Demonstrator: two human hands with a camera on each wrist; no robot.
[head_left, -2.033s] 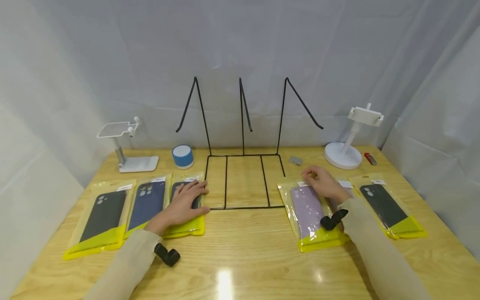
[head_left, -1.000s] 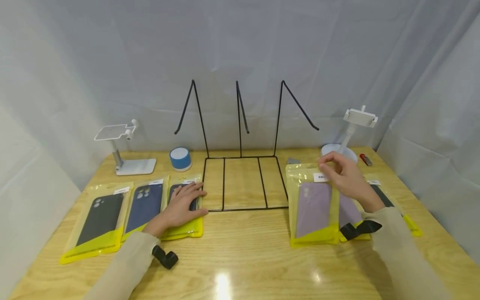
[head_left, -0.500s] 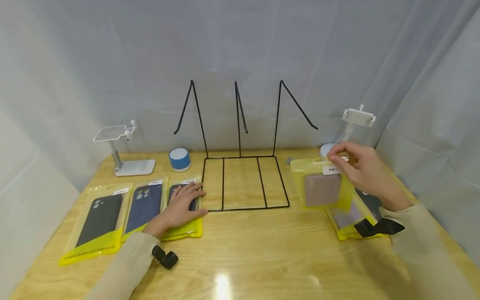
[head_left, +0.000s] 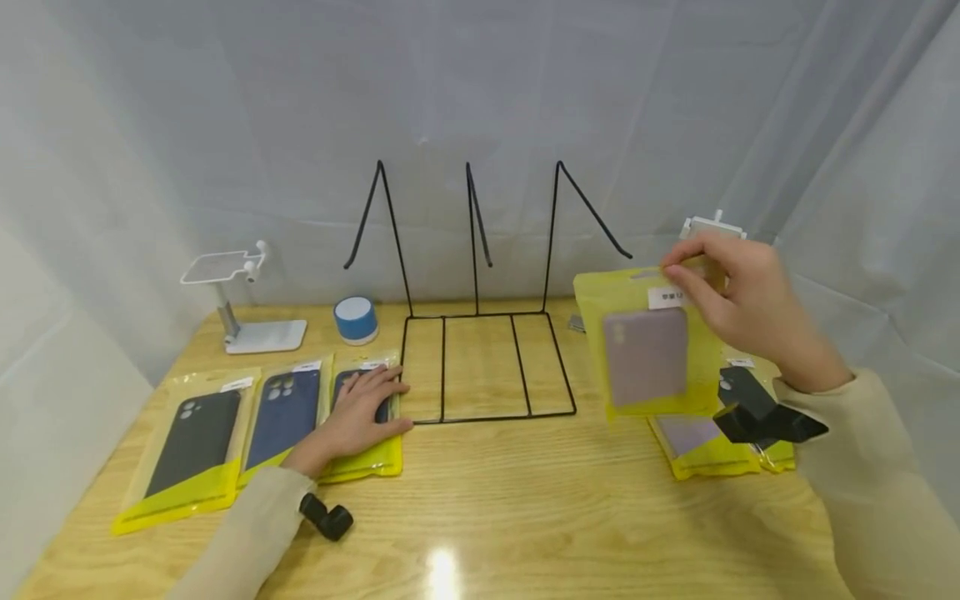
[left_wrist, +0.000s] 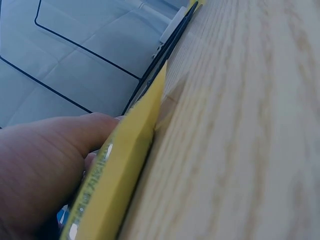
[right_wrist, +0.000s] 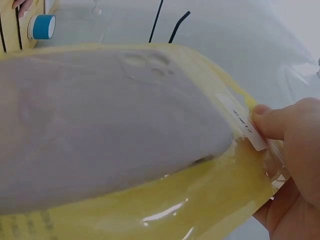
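My right hand point(head_left: 753, 304) pinches the top corner of a yellow clear-front bag holding a purple phone case point(head_left: 647, 358), raised above the table. In the right wrist view, thumb and fingers grip the bag beside its white label point(right_wrist: 242, 122). My left hand point(head_left: 362, 417) lies with fingers spread over another bagged dark phone case point(head_left: 378, 462), which is flat on the table and partly covered. Left of it lie a bagged blue phone case point(head_left: 285, 417) and a bagged black phone case point(head_left: 193, 437). Below the raised bag lie another bagged purple case point(head_left: 688, 433) and a bagged black case point(head_left: 746, 392).
A black wire rack point(head_left: 477, 314) with three upright hooks stands at the back middle. A white folding stand point(head_left: 266, 335) and a blue-and-white cylinder point(head_left: 356, 320) are to its left. A white phone stand point(head_left: 712, 227) is mostly hidden behind my right hand. A small grey object point(head_left: 576, 322) lies near the rack.
My right hand has taken the bagged purple phone case by its top, lifted it off the table and moved it up and right. The left hand has stayed on its bag.
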